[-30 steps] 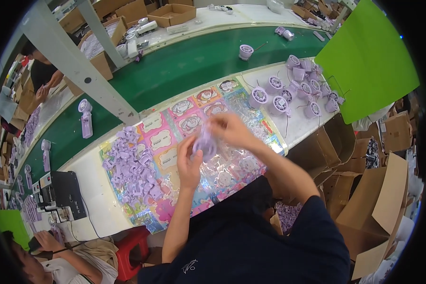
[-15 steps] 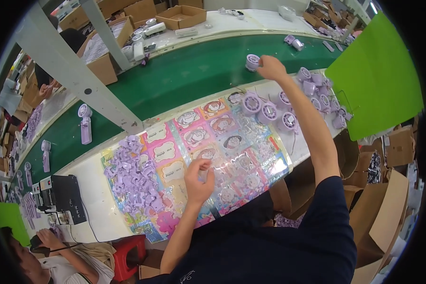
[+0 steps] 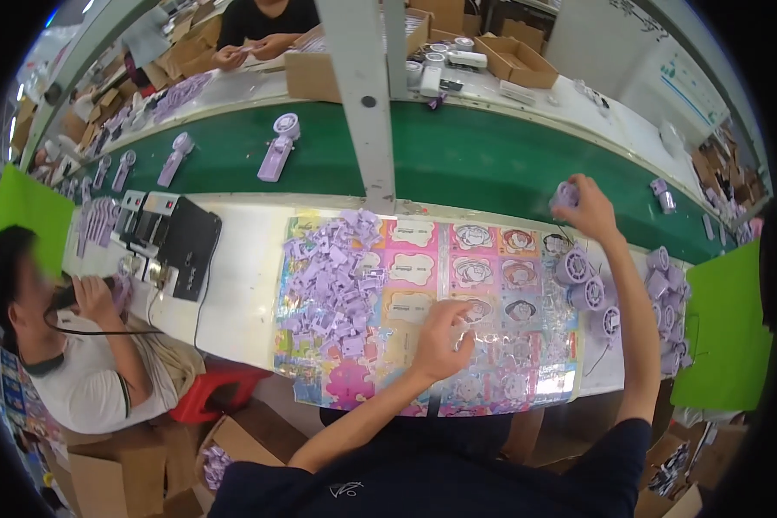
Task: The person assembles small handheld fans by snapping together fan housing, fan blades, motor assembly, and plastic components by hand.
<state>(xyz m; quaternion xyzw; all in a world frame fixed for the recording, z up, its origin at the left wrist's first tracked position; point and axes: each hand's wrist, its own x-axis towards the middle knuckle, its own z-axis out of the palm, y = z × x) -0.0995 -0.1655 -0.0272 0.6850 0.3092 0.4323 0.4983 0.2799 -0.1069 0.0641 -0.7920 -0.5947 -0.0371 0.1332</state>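
My right hand (image 3: 589, 207) reaches out over the green conveyor belt, its fingers closed around a round lilac fan head (image 3: 565, 196) near the belt's close edge. Below it on the worktop stands a group of lilac fan heads (image 3: 588, 293), some with thin wires. My left hand (image 3: 445, 344) hovers above a printed, plastic-covered mat (image 3: 410, 306), thumb and fingers curled but apart, holding nothing. A heap of small lilac plastic parts (image 3: 332, 285) lies on the mat's left part.
Lilac handheld fans (image 3: 278, 148) lie along the green belt (image 3: 466, 155). A grey metal post (image 3: 367, 104) rises at the worktop's far edge. Left are a black device (image 3: 181, 246) and a seated co-worker (image 3: 95, 371). More fan heads (image 3: 665, 293) sit by a green panel (image 3: 725, 324).
My view has swung left, bringing the seated co-worker further in. The right hand has closed round the fan head and drawn it slightly nearer. My left hand stays over the mat.
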